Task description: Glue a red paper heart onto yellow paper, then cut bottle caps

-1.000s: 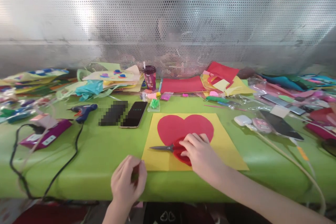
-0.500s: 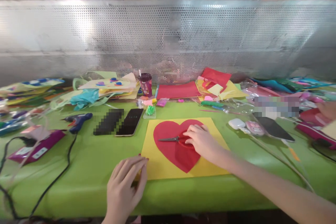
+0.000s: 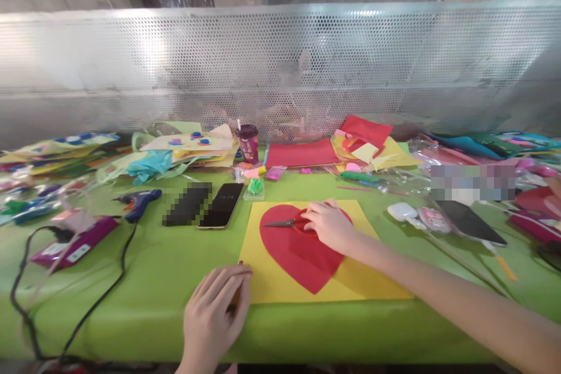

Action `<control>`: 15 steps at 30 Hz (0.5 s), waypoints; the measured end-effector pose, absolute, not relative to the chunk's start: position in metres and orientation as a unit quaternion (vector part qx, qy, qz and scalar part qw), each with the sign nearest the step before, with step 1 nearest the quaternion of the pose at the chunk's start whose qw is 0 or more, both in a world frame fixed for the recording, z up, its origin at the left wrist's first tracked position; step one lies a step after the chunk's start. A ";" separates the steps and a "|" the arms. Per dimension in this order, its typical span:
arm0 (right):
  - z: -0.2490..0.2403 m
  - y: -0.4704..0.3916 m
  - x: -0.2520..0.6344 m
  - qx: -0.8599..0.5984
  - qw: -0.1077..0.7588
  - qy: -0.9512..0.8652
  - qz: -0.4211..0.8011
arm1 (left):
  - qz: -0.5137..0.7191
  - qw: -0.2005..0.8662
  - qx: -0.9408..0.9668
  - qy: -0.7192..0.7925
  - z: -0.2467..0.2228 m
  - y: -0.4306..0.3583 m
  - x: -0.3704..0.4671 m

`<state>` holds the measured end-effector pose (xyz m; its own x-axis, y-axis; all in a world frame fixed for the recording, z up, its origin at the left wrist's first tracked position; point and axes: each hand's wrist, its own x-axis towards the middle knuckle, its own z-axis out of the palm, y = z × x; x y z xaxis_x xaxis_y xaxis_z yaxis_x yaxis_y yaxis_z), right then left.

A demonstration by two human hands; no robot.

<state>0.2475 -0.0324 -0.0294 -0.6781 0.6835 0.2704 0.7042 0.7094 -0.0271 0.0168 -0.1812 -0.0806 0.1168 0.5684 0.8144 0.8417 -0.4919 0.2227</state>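
Observation:
A red heart cutout (image 3: 302, 263) lies flat on a yellow sheet (image 3: 272, 295). Over the heart's upper part, my right hand (image 3: 331, 225) grips scissors (image 3: 283, 223) by their red handles. The dark blades point left and look nearly closed. My left hand (image 3: 217, 310) rests at the sheet's lower left edge, its fingers curled together. A small dark tip pokes out above those fingers; the rest of what they hold is hidden.
Left of the sheet lie two phones (image 3: 221, 204), a blue glue gun (image 3: 142, 203) and a purple power strip (image 3: 83, 245) with black cable. A lidded cup (image 3: 248, 143) stands behind. White earbud case (image 3: 402, 211), cables and another phone (image 3: 471, 222) lie right.
My right hand has shifted the scissors slightly farther from me across the heart. My left hand stays by the sheet's corner. The whole view has swung a little.

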 end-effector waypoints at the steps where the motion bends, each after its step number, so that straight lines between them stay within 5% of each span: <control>1: -0.023 -0.030 0.254 -0.386 0.145 -0.910 -0.047 | -0.459 0.147 -0.729 -0.486 -0.081 -0.182 0.017; 6: 0.002 -0.018 0.291 -0.427 0.213 -0.874 -0.088 | -0.454 0.158 -0.725 -0.493 -0.085 -0.182 0.016; 15: -0.030 -0.034 0.307 -0.416 0.182 -0.889 -0.062 | -0.437 0.186 -0.739 -0.478 -0.084 -0.179 0.009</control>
